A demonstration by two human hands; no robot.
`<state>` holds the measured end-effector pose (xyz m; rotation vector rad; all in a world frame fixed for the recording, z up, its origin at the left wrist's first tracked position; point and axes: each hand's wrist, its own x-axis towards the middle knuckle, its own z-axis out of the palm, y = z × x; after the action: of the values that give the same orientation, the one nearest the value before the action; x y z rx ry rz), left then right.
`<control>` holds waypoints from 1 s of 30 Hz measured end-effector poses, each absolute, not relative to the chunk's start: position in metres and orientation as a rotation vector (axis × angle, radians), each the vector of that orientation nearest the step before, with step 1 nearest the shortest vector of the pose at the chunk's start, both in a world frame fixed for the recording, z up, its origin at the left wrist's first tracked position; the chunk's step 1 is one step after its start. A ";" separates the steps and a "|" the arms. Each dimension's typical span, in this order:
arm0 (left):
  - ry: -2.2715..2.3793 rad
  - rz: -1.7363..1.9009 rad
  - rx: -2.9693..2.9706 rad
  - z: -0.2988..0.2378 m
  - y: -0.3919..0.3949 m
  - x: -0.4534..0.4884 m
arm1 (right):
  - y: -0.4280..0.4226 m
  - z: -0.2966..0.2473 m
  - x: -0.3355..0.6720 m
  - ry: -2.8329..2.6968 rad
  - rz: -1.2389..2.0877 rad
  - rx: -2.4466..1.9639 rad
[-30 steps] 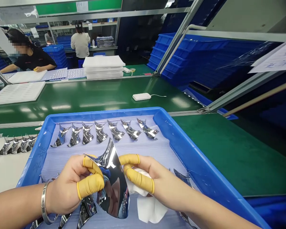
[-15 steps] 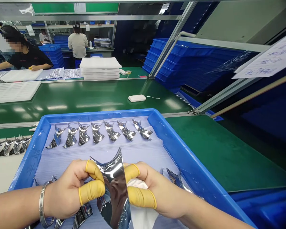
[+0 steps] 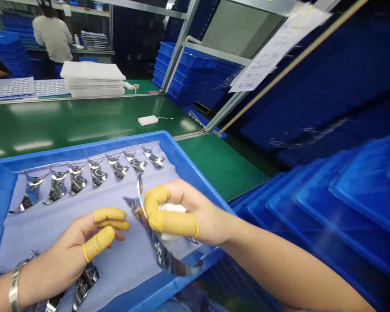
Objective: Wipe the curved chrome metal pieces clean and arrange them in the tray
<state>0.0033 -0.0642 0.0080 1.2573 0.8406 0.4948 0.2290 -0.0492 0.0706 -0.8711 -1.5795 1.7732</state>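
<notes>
My right hand (image 3: 198, 212), with yellow finger cots on thumb and forefinger, pinches a shiny chrome curved part (image 3: 160, 249) by its upper end. The part hangs tilted over the near right of the blue tray (image 3: 195, 171), slightly blurred. A white cloth (image 3: 173, 208) is bunched in the same hand, behind the fingers. My left hand (image 3: 74, 240), also in yellow finger cots, is apart from the part, its thumb and fingers spread and empty. Below it lie more chrome parts (image 3: 85, 284), partly hidden by the hand.
A row of several chrome parts (image 3: 96, 173) lies along the tray's far side on a pale liner. Beyond are a green bench (image 3: 94, 117), a white device with a cable (image 3: 147, 120) and stacked white sheets (image 3: 94, 80). Blue bins (image 3: 312, 208) stand at right. A person (image 3: 52, 34) stands behind.
The view has swung right. My left hand has let go of the chrome part, which the right hand has turned edge-on and moved away from it.
</notes>
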 end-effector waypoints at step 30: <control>1.166 0.214 2.268 0.009 -0.040 -0.006 | -0.065 0.020 0.208 -3.103 0.450 -1.993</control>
<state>-0.0060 -0.0400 0.0093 2.2681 1.1659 0.2140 0.2082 -0.0652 0.0198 -1.9933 -3.1028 0.4498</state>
